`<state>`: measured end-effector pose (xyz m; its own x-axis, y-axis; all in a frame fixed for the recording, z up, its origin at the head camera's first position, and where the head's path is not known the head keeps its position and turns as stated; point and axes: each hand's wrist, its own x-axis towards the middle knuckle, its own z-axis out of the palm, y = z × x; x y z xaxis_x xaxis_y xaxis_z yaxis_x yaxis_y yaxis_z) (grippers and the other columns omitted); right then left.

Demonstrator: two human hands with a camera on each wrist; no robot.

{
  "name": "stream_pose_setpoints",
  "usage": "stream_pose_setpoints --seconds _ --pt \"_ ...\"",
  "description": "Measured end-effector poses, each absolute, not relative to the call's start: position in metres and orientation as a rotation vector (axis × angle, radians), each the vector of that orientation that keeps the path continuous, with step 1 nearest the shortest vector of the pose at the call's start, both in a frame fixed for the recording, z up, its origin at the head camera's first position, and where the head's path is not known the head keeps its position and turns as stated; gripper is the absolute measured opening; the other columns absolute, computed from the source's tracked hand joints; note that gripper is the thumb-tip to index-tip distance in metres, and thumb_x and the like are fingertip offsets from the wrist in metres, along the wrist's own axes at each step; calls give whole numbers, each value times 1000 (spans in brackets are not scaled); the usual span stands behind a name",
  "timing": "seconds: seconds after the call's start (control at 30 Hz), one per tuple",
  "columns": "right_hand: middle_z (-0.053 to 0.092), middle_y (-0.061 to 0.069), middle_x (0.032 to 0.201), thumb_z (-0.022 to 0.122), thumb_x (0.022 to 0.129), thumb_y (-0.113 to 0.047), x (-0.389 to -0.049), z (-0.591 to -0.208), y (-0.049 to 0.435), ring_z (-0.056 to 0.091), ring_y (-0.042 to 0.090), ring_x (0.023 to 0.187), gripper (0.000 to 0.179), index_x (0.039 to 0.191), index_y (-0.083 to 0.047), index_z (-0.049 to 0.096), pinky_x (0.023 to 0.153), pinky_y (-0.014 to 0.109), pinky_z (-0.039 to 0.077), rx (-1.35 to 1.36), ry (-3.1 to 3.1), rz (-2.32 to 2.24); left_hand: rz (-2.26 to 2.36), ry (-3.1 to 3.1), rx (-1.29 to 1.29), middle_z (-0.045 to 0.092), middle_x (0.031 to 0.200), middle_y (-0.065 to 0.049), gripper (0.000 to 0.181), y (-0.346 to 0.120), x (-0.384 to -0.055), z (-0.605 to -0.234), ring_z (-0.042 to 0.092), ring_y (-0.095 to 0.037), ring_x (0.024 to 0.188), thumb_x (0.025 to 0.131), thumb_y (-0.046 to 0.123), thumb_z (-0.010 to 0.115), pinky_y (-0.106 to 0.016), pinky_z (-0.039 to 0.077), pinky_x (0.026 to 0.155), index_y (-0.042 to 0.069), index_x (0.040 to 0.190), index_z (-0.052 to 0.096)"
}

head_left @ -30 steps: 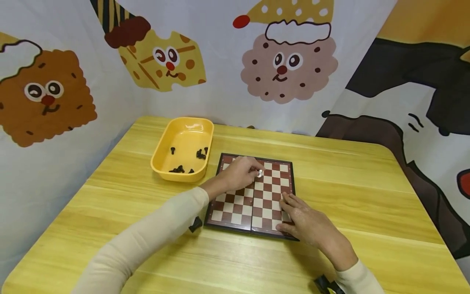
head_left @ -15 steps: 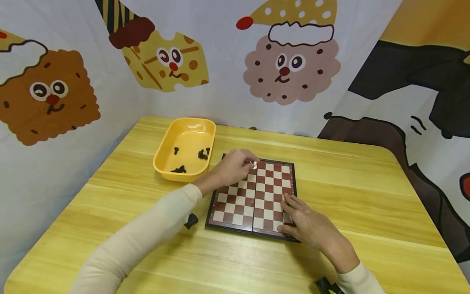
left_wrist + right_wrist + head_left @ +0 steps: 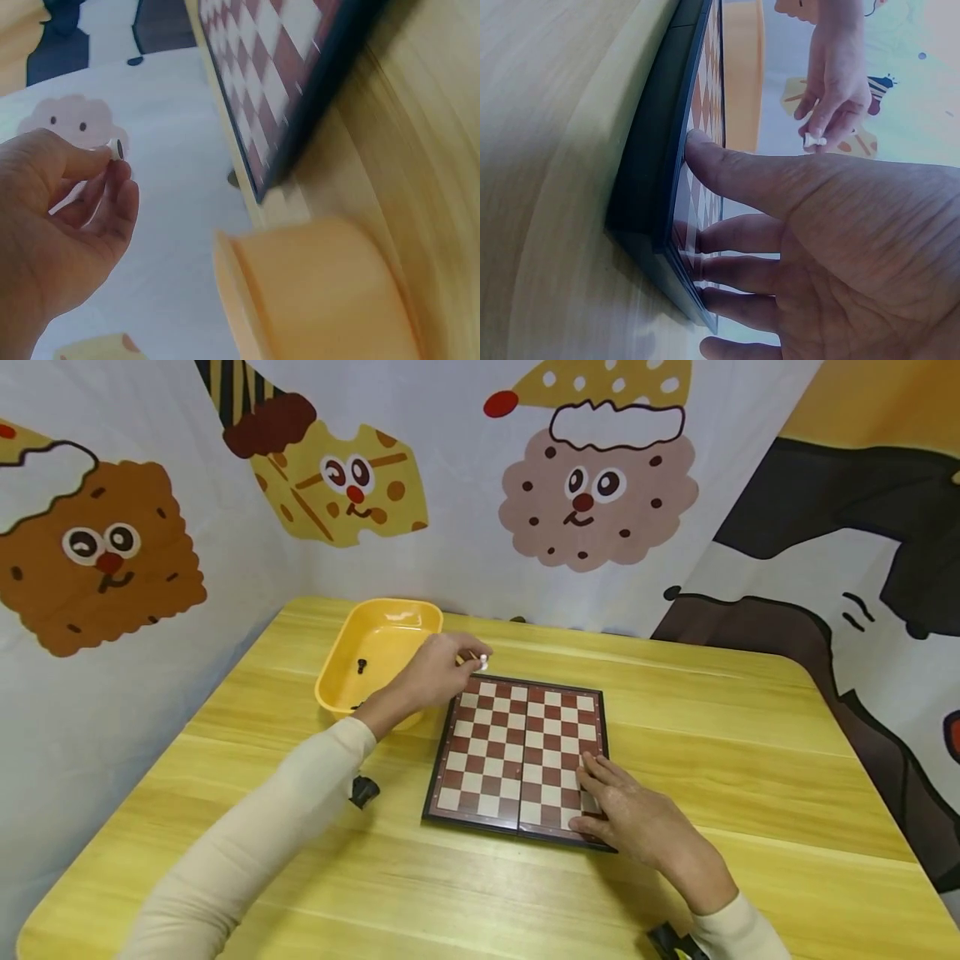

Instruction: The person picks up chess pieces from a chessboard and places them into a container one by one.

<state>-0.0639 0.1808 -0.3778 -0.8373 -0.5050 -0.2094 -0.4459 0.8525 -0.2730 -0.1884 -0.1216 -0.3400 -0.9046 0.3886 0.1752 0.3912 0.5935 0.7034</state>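
Between thumb and fingertips my left hand pinches a small white chess pawn, held in the air by the far left corner of the chessboard. In the left wrist view the dark underside of the pawn shows. My right hand rests its fingertips and thumb on the near right part of the board. The board lies unfolded, with red-brown and cream squares and a black rim. Partly behind my left hand stands a yellow tray; a black chess piece lies in it, and others are mostly hidden.
The wooden table carries the board and the tray. A cloth backdrop with cartoon figures hangs right behind the table's far edge. Wrist camera mounts sit under both forearms.
My left hand has lifted the white pawn off the board's far middle and carried it left toward the tray. My right hand has stayed on the board.
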Motion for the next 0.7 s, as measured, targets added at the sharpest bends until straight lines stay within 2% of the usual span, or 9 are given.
stream_pose_setpoints --seconds 0.2,0.47,0.7 --pt "31 22 160 68 97 -41 -64 -378 180 27 40 147 70 148 3 49 99 56 47 -725 2752 -320 -1133 -2817 -628 68 116 -10 24 -145 -190 -339 65 -22 99 102 6 61 -35 56 78 2 124 70" --pt "30 22 161 69 97 -41 -63 -377 182 26 40 147 70 148 3 49 98 56 48 -715 2743 -329 -1064 -2862 -519 69 109 -13 23 -173 -190 -347 67 -26 93 102 5 61 -36 56 71 -2 122 70" --pt "30 22 161 69 97 -40 -63 -375 184 26 40 147 70 147 4 49 93 56 51 -702 2752 -341 -998 -2885 -472 69 113 -16 23 -185 -189 -350 65 -30 100 101 5 62 -42 56 79 -3 120 70"
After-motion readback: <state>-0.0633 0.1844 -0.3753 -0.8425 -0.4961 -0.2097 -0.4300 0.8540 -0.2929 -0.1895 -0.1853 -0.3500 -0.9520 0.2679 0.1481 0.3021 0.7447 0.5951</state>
